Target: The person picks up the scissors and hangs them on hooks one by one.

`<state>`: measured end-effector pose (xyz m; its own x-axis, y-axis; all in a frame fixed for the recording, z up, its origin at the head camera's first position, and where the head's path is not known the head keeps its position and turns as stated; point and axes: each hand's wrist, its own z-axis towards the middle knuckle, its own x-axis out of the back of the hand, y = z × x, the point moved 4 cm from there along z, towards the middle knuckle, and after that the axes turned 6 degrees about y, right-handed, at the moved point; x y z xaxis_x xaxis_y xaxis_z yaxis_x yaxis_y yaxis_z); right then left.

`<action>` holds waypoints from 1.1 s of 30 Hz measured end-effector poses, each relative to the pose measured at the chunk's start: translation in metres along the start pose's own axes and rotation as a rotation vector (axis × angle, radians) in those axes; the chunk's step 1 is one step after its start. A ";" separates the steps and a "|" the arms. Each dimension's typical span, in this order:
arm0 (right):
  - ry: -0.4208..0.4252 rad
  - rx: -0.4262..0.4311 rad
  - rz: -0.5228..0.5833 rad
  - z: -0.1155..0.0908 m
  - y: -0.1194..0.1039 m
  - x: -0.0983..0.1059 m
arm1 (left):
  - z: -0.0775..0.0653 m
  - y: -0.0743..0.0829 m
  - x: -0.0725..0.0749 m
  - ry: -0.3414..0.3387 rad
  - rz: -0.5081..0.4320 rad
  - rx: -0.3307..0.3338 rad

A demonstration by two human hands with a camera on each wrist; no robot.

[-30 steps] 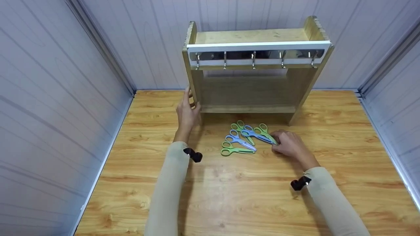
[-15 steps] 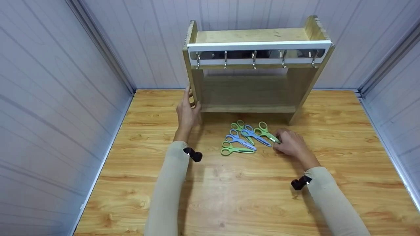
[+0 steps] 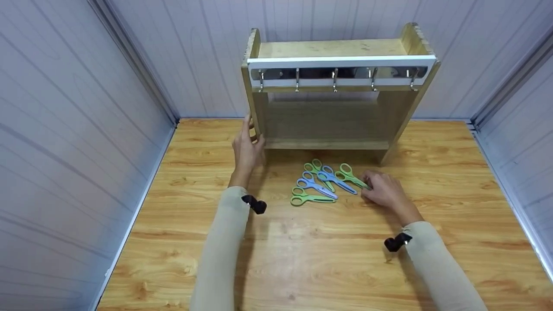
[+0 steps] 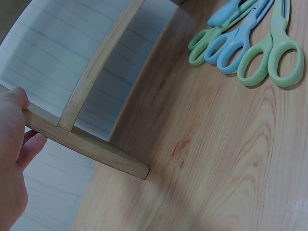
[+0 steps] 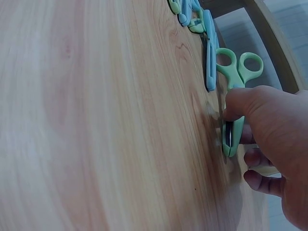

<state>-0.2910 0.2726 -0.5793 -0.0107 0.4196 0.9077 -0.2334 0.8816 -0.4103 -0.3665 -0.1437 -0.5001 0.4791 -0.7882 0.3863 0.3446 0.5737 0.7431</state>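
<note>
My left hand (image 3: 247, 149) grips the left side panel of a wooden rack (image 3: 330, 144), thumb in front and fingers behind, as the left wrist view also shows. With thumb and fingers my right hand (image 3: 382, 188) pinches the blade end of green scissors (image 5: 236, 77), whose handle loops point toward the rack. Beside them on the floor lie blue scissors (image 3: 339, 179), overlapping another green pair (image 3: 328, 185). A second blue pair (image 3: 317, 185) and a green pair (image 3: 311, 198) lie farther left.
Across the rack's upper front runs a white rail (image 3: 341, 61) with several metal hooks (image 3: 334, 80). Panelled walls (image 3: 77, 151) stand left, right and behind. The wood-grain floor (image 3: 293, 255) stretches toward me.
The green scissors in my right hand have shifted slightly right, away from the blue pair they overlapped. My left hand stays on the rack.
</note>
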 end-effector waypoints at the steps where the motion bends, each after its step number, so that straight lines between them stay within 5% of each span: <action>1: 0.005 0.004 -0.001 0.000 0.000 0.000 | 0.000 0.000 0.000 -0.001 0.003 -0.001; 33: 0.055 0.046 0.012 -0.001 -0.008 0.021 | 0.000 -0.001 0.000 0.008 -0.002 -0.023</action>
<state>-0.2887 0.2748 -0.5568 0.0395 0.4427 0.8958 -0.2776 0.8661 -0.4158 -0.3669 -0.1448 -0.5006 0.4846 -0.7874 0.3809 0.3636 0.5774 0.7310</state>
